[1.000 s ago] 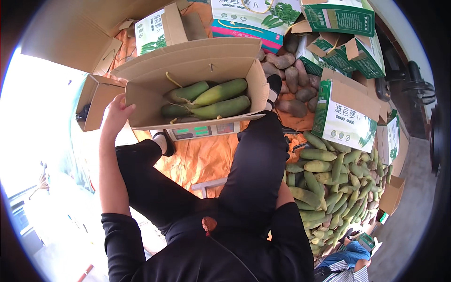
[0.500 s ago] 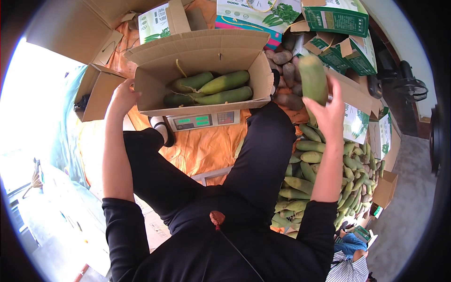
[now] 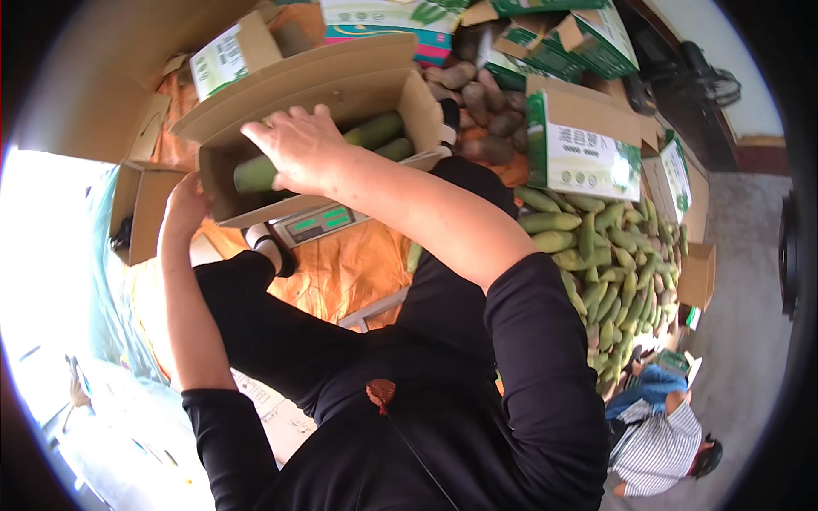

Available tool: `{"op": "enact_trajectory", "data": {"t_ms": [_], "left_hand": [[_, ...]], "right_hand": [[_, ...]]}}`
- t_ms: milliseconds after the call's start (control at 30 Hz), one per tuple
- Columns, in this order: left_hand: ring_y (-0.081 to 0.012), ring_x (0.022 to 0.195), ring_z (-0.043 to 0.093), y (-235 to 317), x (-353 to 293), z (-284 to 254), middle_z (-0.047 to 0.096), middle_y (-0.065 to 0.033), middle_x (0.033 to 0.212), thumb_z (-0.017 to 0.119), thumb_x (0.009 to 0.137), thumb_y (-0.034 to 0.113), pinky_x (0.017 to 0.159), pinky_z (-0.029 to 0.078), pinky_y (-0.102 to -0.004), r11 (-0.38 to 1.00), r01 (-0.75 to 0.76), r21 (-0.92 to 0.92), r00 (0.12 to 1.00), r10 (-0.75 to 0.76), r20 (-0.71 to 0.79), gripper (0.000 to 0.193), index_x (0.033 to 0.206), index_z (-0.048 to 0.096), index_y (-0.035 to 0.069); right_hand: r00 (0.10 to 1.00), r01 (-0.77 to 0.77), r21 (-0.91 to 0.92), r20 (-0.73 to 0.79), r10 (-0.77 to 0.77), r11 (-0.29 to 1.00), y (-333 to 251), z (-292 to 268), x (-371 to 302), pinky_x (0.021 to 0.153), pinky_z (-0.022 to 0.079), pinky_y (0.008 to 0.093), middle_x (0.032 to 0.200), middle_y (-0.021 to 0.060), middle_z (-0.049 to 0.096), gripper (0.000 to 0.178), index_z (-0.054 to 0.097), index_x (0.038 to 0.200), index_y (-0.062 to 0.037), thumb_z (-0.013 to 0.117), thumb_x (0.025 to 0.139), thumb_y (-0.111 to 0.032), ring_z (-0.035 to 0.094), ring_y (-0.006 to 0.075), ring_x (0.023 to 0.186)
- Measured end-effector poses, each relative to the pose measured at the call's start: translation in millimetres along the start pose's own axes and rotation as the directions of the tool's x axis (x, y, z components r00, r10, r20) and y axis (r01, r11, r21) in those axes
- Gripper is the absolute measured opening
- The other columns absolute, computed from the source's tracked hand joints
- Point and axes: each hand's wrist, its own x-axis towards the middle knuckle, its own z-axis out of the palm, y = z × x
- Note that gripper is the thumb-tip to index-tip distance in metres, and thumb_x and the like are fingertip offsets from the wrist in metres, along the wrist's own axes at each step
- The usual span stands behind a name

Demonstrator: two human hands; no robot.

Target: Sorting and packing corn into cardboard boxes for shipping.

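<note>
Inside a carton, a green radish is partly covered by the right hand, fingers spread; its grip cannot be told, nor that of the left hand beside the carton's left edge. Dark characters are printed on a green-and-white box; a scale is partly hidden.

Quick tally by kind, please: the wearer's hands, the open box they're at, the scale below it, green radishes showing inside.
Hands (left hand, right hand): 2
Open box: 1
Scale: 1
Green radishes showing inside: 3
Total: 7
</note>
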Motion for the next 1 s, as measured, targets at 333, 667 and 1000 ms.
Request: {"op": "enact_trajectory", "data": {"t_ms": [333,667,1000], "left_hand": [[-0.0215,0.065,0.061,-30.9,12.3,-2.6,0.061,-0.0131,0.073,0.058,0.079,0.007,0.056,0.049,-0.0359,0.991,-0.07,0.114,0.996,0.064,0.059,0.038,0.116,0.056,0.001],[-0.0107,0.053,0.055,-5.4,-1.6,-3.9,0.059,-0.0049,0.067,0.057,0.086,0.017,0.042,0.043,-0.0238,0.982,0.06,0.18,0.998,-0.065,0.023,0.037,0.12,0.056,0.005],[-0.0097,0.059,0.056,-3.6,3.1,-0.6,0.058,-0.005,0.071,0.056,0.087,0.02,0.044,0.045,-0.0241,0.989,0.059,0.132,0.998,-0.063,0.029,0.036,0.12,0.056,0.005]], "right_hand": [[0.789,-0.344,0.584,-0.245,0.563,0.736,161.6,-74.2,-162.1,0.078,0.05,0.0282,0.1,0.0095,0.065,0.038,0.058,0.114,-0.0041,0.071,0.082,-0.018,0.061,0.0136,0.088],[0.248,-0.953,0.212,0.147,0.957,0.215,210.5,145.2,-414.6,0.073,0.05,0.0374,0.085,0.0156,0.067,0.027,0.065,0.094,0.0014,0.07,0.075,-0.017,0.065,0.0299,0.082],[-0.078,-0.892,0.422,0.212,0.974,-0.163,198.6,217.6,-428.8,0.087,0.048,0.0359,0.11,0.0175,0.064,0.047,0.057,0.113,0.0025,0.073,0.074,-0.019,0.061,0.0284,0.103]]}}
